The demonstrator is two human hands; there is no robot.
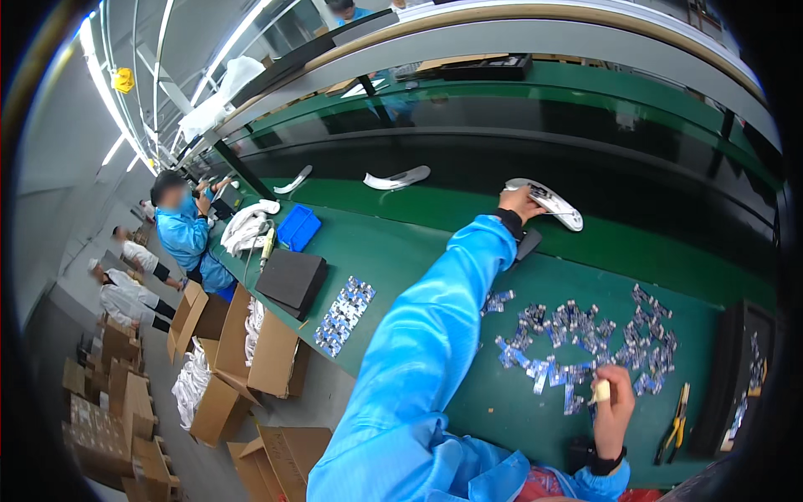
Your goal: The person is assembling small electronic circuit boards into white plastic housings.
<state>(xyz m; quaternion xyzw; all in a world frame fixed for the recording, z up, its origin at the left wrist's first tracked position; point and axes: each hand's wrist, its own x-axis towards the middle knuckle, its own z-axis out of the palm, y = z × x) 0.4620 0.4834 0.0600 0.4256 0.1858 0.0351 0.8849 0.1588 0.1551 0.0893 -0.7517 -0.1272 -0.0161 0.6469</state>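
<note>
At eight o'clock, brown boxes point(96, 427) stand on the floor, and an open box point(280, 356) has white things inside. At nine o'clock, a person in blue point(180, 227) is by the far end of my green table point(401, 251). White parts point(244, 228) lie in a heap there, just beside a blue bin point(299, 228). Nearer me is a black block point(291, 280), and at seven o'clock lies a flat patch of little boards point(345, 316).

Past the table, one thin white piece point(293, 180) lies at ten o'clock and a bigger white piece point(397, 178) at twelve. At two o'clock, my left hand point(520, 203) is reaching out, pinching the near edge of a curved white shell point(559, 209). I cannot tell if the shell rests on the strip under it.

At four o'clock, lots of small blue boards point(577, 330) are in messy piles on the table. My right hand point(616, 406) is close by their near edge. Its fingers are bent round a small pale yellow thing point(601, 391). Farther right are yellow-handled pliers point(676, 427), then a black tray point(730, 368) with more bits in it.
</note>
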